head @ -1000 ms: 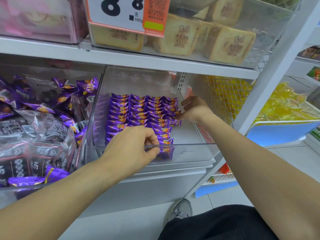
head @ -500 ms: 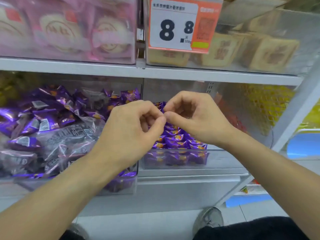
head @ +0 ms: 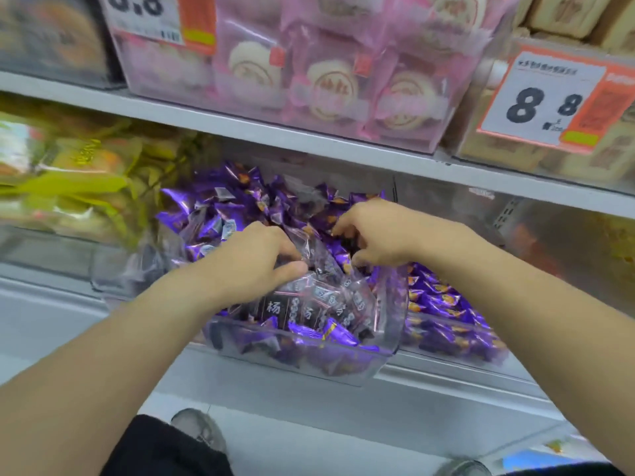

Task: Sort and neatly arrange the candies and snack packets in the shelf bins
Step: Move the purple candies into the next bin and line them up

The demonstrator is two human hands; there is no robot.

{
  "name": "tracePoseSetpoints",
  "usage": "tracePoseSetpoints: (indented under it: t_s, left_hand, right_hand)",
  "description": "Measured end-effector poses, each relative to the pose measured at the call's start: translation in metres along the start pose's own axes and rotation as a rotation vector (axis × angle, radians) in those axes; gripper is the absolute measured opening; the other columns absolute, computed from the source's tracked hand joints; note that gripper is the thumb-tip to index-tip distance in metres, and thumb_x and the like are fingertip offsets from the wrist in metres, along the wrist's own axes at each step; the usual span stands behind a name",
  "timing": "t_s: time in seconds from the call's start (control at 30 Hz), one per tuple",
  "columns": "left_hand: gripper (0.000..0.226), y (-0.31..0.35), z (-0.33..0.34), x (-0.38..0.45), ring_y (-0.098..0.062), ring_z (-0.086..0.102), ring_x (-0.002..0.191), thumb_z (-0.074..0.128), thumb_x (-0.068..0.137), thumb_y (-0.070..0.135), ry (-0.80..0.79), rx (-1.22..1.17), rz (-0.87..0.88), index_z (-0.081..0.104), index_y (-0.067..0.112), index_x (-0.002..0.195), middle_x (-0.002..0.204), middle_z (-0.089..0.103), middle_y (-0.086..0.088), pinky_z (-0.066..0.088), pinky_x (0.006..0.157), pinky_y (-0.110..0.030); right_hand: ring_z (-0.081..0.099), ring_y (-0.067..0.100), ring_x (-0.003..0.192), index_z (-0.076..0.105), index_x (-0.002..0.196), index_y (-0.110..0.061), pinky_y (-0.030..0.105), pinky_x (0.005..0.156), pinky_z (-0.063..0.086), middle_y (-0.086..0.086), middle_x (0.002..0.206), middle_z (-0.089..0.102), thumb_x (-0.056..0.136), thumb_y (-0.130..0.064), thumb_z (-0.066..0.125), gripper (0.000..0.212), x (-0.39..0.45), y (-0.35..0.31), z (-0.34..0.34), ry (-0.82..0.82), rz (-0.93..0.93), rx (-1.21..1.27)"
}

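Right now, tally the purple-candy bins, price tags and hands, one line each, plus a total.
Purple-candy bins: 2, front bin and right bin
Price tags: 2, left tag and right tag
Hands: 2, left hand gripping a clear packet, right hand
Total: 6

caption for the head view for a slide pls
Both hands, left and right, dig into a clear bin of mixed purple candies and dark packets.

Bright, even shop light, heavy motion blur (worst at edges), wide-angle bending.
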State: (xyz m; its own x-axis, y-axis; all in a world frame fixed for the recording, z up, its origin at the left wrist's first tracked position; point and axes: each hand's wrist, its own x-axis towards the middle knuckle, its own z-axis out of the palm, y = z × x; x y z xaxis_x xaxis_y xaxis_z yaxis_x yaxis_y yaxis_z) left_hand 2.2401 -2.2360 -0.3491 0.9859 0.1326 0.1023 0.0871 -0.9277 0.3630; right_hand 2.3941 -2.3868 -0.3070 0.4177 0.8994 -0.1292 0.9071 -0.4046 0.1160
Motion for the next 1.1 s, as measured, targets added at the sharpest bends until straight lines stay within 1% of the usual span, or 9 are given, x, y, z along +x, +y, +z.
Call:
tracePoseSetpoints:
  t_s: [0.27, 0.4, 0.47, 0.57, 0.7, 0.77, 0.87, 1.0, 1.1]
  left_hand:
    - [0.034, -0.009, 0.007, 0.005, -0.020, 0.050, 0.111, 0.061, 0.090, 0.050, 0.020, -0.080, -0.029, 0.072, 0.025, 0.111, 0.109, 0.066, 0.001, 0.044, 0.098, -0.039]
    - [0.044, -0.003, 0.006, 0.004, -0.009, 0.058, 0.107, 0.072, 0.081, 0.048, 0.252, -0.262, -0.078, 0.066, 0.024, 0.117, 0.110, 0.065, 0.008, 0.045, 0.094, -0.025]
    - [0.046, 0.003, 0.004, 0.004, -0.002, 0.062, 0.093, 0.076, 0.075, 0.052, 0.335, -0.465, -0.108, 0.066, 0.026, 0.112, 0.100, 0.067, 0.013, 0.050, 0.084, -0.021]
    - [0.044, 0.007, 0.002, 0.003, -0.010, 0.070, 0.082, 0.084, 0.071, 0.045, 0.323, -0.749, -0.149, 0.068, 0.023, 0.105, 0.090, 0.072, 0.008, 0.057, 0.076, -0.025]
    - [0.020, -0.003, -0.001, 0.000, -0.019, 0.074, 0.085, 0.076, 0.083, 0.021, 0.294, -0.917, -0.224, 0.071, 0.016, 0.102, 0.089, 0.076, -0.004, 0.061, 0.081, -0.035]
    - [0.012, -0.008, -0.005, -0.003, -0.024, 0.074, 0.089, 0.066, 0.092, 0.018, 0.297, -1.052, -0.302, 0.070, 0.010, 0.100, 0.093, 0.076, -0.012, 0.061, 0.082, -0.036]
    - [0.027, -0.011, -0.011, -0.006, -0.029, 0.074, 0.089, 0.051, 0.102, 0.020, 0.266, -1.313, -0.426, 0.064, -0.003, 0.105, 0.098, 0.074, -0.019, 0.061, 0.080, -0.038]
    - [0.033, -0.007, -0.018, -0.010, -0.038, 0.073, 0.090, 0.036, 0.103, 0.014, 0.271, -1.510, -0.490, 0.061, -0.009, 0.103, 0.093, 0.073, -0.026, 0.058, 0.083, -0.046]
    - [0.038, -0.005, -0.022, -0.012, -0.035, 0.073, 0.080, 0.031, 0.102, 0.014, 0.282, -1.542, -0.491, 0.061, -0.010, 0.101, 0.091, 0.073, -0.027, 0.060, 0.076, -0.043]
  right_hand:
    - [0.067, 0.010, 0.088, 0.075, 0.112, -0.024, 0.017, 0.069, 0.038, -0.004, 0.099, 0.075, 0.086, -0.030, 0.072, 0.027, 0.009, -0.001, 0.004, 0.076, 0.162, 0.173]
    - [0.059, -0.001, 0.059, 0.077, 0.100, -0.028, 0.004, 0.056, 0.038, -0.011, 0.069, 0.069, 0.083, -0.028, 0.072, 0.018, -0.007, -0.007, 0.003, 0.418, 0.264, 0.415]
    - [0.063, 0.006, 0.057, 0.077, 0.098, -0.020, 0.012, 0.058, 0.047, -0.004, 0.071, 0.072, 0.084, -0.022, 0.074, 0.015, -0.015, -0.018, 0.000, 0.528, 0.279, 0.753]
    - [0.069, 0.017, 0.065, 0.073, 0.101, -0.005, 0.032, 0.064, 0.060, 0.014, 0.084, 0.075, 0.085, -0.009, 0.075, 0.016, -0.017, -0.041, -0.002, 0.458, 0.219, 1.212]
    - [0.073, 0.027, 0.087, 0.068, 0.108, 0.000, 0.036, 0.085, 0.060, 0.020, 0.099, 0.074, 0.089, -0.001, 0.067, 0.019, -0.009, -0.039, -0.004, 0.170, 0.146, 1.549]
    - [0.072, 0.025, 0.088, 0.068, 0.103, -0.005, 0.034, 0.085, 0.060, 0.020, 0.102, 0.073, 0.089, 0.007, 0.064, 0.019, 0.003, -0.025, 0.001, 0.198, 0.195, 1.425]
    - [0.069, 0.018, 0.086, 0.072, 0.101, -0.013, 0.032, 0.086, 0.058, 0.004, 0.096, 0.073, 0.086, 0.004, 0.066, 0.024, 0.030, -0.011, 0.006, 0.329, 0.232, 0.802]
    - [0.067, 0.021, 0.098, 0.072, 0.114, -0.017, 0.032, 0.089, 0.053, 0.001, 0.112, 0.072, 0.089, -0.030, 0.070, 0.028, 0.057, -0.017, 0.000, 0.099, 0.170, 0.318]
    - [0.065, 0.027, 0.089, 0.074, 0.101, -0.013, 0.033, 0.080, 0.054, 0.008, 0.098, 0.073, 0.091, -0.033, 0.065, 0.024, 0.067, -0.023, 0.004, 0.091, 0.124, 0.191]
